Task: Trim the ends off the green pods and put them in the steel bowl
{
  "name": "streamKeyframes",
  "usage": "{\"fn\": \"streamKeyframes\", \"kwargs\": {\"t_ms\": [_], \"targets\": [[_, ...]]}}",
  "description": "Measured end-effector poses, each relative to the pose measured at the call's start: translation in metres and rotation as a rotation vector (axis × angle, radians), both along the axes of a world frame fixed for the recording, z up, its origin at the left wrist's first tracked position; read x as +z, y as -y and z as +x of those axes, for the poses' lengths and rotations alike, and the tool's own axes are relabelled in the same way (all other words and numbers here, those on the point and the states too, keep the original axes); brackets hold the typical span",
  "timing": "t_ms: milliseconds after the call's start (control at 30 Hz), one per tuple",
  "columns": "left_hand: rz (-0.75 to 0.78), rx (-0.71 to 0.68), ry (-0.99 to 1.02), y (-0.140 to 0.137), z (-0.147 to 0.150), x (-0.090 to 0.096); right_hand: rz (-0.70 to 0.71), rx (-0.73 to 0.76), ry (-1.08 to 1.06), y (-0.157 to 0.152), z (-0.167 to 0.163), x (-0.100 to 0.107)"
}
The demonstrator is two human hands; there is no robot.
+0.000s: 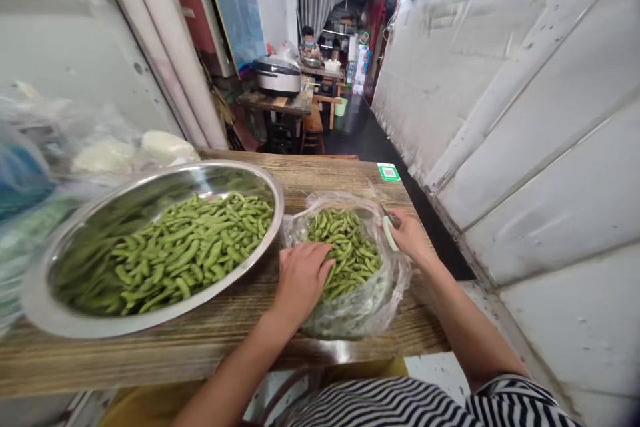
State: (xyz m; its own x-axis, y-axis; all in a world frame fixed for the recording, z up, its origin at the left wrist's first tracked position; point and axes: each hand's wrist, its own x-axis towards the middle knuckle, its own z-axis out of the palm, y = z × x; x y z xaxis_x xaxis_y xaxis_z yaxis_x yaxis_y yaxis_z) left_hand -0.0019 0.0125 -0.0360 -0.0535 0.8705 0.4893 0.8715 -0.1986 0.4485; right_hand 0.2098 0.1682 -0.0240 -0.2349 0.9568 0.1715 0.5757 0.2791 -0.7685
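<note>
A clear plastic bag (395, 287), its mouth spread wide, lies on the wooden table and is filled with green soybean pods (347, 250). My left hand (303, 277) rests over the bag's left side, fingers reaching onto the pods, thumb apart; its fingertips are partly hidden. In my right hand (413, 233), at the bag's right edge, is a pair of scissors (390, 230) with a pale handle, blades pointing away from me. To the left, a large steel basin (75, 327) contains many more soybean pods (195, 250).
Plastic bags with white contents (107, 153) crowd the table's far left. A green-and-white code card (388, 173) sits at the far right corner of the table (325, 173). A white wall (525, 113) runs along the right. Further back, a person (310, 50) sits beyond a cooker (277, 75).
</note>
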Motion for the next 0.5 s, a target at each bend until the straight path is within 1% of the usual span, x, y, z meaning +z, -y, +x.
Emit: {"fn": "streamKeyframes", "kwargs": {"t_ms": [67,100,167,200,267,300,333,400,467,500], "targets": [[-0.065,-0.018,-0.004,-0.006,0.001,0.001,0.074,-0.081,-0.010,0.014,0.011,0.007],[-0.087,-0.030,0.003,-0.009,0.002,0.000,0.145,-0.121,-0.003,0.022,0.015,0.012],[-0.103,-0.041,0.053,-0.013,0.003,-0.001,0.242,-0.116,0.029,0.042,0.020,0.025],[-0.101,-0.033,0.099,-0.014,0.004,-0.001,0.266,-0.077,0.061,0.052,0.021,0.031],[-0.098,0.019,0.238,-0.013,0.008,-0.002,0.343,0.060,0.154,0.072,0.019,0.042],[-0.101,0.056,0.334,-0.012,0.010,-0.001,0.373,0.135,0.194,0.081,0.017,0.046],[-0.111,0.089,0.446,-0.010,0.013,-0.001,0.370,0.200,0.241,0.090,0.014,0.048],[-0.147,0.125,0.690,-0.005,0.017,-0.001,0.326,0.300,0.358,0.104,0.007,0.047],[-0.192,0.136,0.894,0.000,0.018,0.001,0.307,0.327,0.461,0.113,0.000,0.041],[-0.209,0.145,0.959,0.003,0.018,0.002,0.301,0.329,0.498,0.116,-0.003,0.037]]}}
